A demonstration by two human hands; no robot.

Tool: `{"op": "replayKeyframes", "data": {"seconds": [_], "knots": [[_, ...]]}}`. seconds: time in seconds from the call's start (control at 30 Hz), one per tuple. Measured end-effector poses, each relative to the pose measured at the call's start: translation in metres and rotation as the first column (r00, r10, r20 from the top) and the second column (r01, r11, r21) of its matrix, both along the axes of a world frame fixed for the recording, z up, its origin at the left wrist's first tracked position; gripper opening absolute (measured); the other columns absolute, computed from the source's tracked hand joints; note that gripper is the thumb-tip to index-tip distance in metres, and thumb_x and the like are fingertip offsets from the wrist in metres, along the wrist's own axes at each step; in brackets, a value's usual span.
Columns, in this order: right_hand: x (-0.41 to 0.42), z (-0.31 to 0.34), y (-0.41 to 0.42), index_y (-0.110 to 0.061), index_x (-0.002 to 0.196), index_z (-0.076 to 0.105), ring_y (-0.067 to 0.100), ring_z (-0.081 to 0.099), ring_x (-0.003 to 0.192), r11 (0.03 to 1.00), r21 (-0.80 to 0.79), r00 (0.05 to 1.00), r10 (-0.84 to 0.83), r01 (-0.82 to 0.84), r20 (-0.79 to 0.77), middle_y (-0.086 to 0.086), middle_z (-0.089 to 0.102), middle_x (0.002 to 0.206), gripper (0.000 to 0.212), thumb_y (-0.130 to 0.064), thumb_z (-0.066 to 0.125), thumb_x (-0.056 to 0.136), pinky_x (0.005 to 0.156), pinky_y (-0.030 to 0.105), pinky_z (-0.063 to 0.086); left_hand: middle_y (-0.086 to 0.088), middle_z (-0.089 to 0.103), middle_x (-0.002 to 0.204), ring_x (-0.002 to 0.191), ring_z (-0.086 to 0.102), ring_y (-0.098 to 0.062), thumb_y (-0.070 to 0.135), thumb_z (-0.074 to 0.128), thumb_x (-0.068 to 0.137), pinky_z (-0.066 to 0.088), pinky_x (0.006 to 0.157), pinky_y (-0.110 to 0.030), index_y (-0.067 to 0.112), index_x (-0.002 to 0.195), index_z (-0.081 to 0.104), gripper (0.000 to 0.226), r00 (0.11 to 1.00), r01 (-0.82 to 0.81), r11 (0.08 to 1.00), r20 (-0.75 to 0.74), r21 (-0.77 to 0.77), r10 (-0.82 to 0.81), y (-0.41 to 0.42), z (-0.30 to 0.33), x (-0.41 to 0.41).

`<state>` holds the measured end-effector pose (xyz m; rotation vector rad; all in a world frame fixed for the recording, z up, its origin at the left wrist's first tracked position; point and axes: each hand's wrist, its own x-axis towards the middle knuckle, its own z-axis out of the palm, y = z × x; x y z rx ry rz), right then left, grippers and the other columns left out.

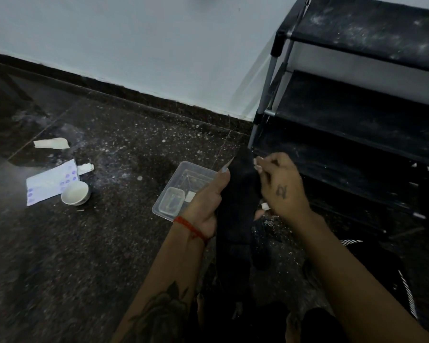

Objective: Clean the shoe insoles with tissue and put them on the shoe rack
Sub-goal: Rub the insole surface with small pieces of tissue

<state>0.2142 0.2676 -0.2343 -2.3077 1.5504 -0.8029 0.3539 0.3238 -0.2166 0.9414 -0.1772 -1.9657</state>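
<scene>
1. Scanning from the far left, I see on the dark speckled floor (84, 243) a torn tissue scrap (51, 143), then a white sheet with purple dots (51, 181) and a small white bowl (74, 193) resting at that sheet's right edge.
2. Near centre I see a clear plastic container (181, 191) on the floor, with a smaller clear tub inside it.
3. My left hand (208, 201), with a red thread at the wrist, has its fingers curled round the left edge of a black insole (238, 201), which it holds upright and off the floor, just right of the container.
4. My right hand (281, 186) is at the insole's right side, fingers bent over its surface, pinching a small white piece of tissue (265, 206) that shows at its lower edge.
5. A second dark insole-like shape (259, 243) lies on the floor beneath; detail is too dark to tell.
6. At the far right stands the black shoe rack (357, 107), with dusty shelves, just beyond the held insole.
</scene>
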Motion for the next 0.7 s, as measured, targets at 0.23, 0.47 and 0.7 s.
{"op": "replayKeyframes", "data": {"seconds": [0.23,0.47,0.7], "knots": [[0.002,0.019,-0.004,-0.003,0.096,0.071,0.008,0.05,0.09,0.965,-0.027,0.878,-0.227,0.262,0.422,0.007,0.059,0.097,0.02,-0.015,0.056,0.091,0.076,0.006,0.036,-0.015,0.06,0.128,0.101,0.062,-0.035,0.043,0.041,0.095,0.053,0.078,-0.052,0.027,0.136,0.046,0.045,0.998,0.065,0.998,-0.01,-0.001,-0.065,-0.002,0.001,-0.001],[0.007,0.016,0.002,-0.015,0.096,0.073,0.008,0.061,0.093,0.955,0.272,0.815,-0.249,0.117,0.523,-0.001,0.066,0.098,0.019,-0.008,0.068,0.079,0.085,0.016,0.048,-0.015,0.062,0.124,0.104,0.062,-0.035,0.045,0.039,0.096,0.05,0.087,-0.052,0.02,0.138,0.046,0.05,0.992,0.125,0.992,-0.003,-0.03,-0.125,0.001,0.007,0.001],[0.01,0.021,0.009,-0.014,0.079,0.075,-0.003,0.063,0.072,0.959,0.281,0.868,-0.106,-0.04,0.485,-0.006,0.068,0.079,0.009,-0.006,0.072,0.075,0.06,0.006,0.048,-0.011,0.066,0.113,0.093,0.067,-0.028,0.05,0.034,0.096,0.047,0.09,-0.047,0.019,0.134,0.05,0.051,0.996,0.086,0.996,0.0,-0.016,-0.086,0.001,0.007,0.004]]}}
